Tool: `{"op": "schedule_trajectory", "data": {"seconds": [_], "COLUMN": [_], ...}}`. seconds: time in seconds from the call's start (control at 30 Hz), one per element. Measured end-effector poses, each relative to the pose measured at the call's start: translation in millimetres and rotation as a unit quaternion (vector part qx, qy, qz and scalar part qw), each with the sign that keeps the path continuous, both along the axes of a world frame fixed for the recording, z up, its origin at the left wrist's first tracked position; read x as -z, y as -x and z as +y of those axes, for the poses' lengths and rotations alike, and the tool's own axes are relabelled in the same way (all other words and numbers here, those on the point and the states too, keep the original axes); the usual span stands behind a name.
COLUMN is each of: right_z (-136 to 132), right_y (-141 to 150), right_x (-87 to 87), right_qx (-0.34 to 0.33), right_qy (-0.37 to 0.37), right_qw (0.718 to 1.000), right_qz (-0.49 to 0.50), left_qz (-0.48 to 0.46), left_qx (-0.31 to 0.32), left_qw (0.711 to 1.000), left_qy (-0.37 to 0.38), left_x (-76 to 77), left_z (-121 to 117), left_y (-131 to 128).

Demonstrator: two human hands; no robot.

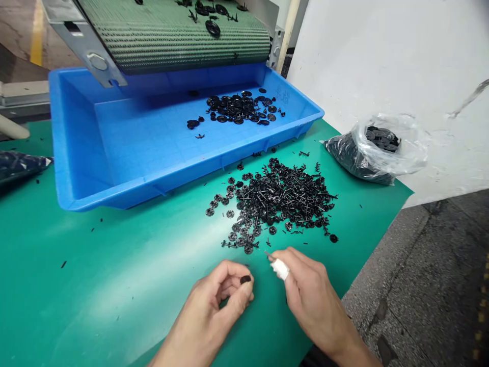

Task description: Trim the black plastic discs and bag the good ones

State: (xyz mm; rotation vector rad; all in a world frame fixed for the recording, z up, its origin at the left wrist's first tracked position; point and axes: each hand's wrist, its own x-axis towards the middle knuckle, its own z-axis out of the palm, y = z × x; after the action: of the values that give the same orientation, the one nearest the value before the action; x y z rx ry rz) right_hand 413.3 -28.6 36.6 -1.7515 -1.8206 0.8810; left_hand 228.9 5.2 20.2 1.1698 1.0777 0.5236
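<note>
Left hand: We see the bare left hand turned inward, its fingers curled almost closed, pinching a small black plastic disc between thumb and forefinger.

Right hand: We see the bare right hand reaching forward with its fingers loosely together and a white cloth wrap around one fingertip. A thin dark sliver pokes out at the fingertips, but from this view we cannot tell whether the hand has hold of it.

Heap: A loose heap of black plastic discs and stemmed pieces lies on the flat green mat, just ahead of both hands and not touching them.

Tray: A shallow bright blue plastic tray holds a smaller cluster of black discs beneath the end of a green ribbed conveyor belt.

Bag: A clear plastic bag of black pieces sits at the mat's far right.

Markings: Faint marks on the tray floor are too blurred for us to read.
</note>
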Motion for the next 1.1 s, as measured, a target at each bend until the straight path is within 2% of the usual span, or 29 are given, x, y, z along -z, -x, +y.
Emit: {"op": "schedule_trajectory", "data": {"seconds": [0.2,0.43,0.63,0.8,0.97,1.1], "right_z": [15.7,30.4,34.4,39.9,37.0,33.4], "right_y": [19.5,28.6,28.2,29.7,20.3,16.1], "right_x": [10.1,8.4,1.9,-3.1,-0.8,4.9], "right_qx": [0.019,0.005,-0.044,-0.093,-0.051,-0.036], "right_qy": [-0.060,-0.060,-0.046,-0.033,-0.045,-0.056], "right_qw": [0.995,0.989,0.983,0.980,0.992,0.988], "right_qz": [-0.083,-0.131,-0.171,-0.172,-0.106,-0.138], "left_qz": [-0.014,-0.046,-0.153,-0.198,-0.262,-0.291], "left_qx": [-0.034,-0.049,-0.062,-0.092,-0.123,-0.114], "left_qw": [0.999,0.998,0.983,0.972,0.951,0.938], "left_qy": [0.033,0.017,0.080,0.086,0.109,0.148], "left_x": [1.0,-2.9,-4.5,1.2,3.3,3.8], "left_z": [-1.9,3.4,7.4,6.8,8.3,7.9], "left_y": [5.8,4.4,2.3,4.2,4.4,5.1]}}
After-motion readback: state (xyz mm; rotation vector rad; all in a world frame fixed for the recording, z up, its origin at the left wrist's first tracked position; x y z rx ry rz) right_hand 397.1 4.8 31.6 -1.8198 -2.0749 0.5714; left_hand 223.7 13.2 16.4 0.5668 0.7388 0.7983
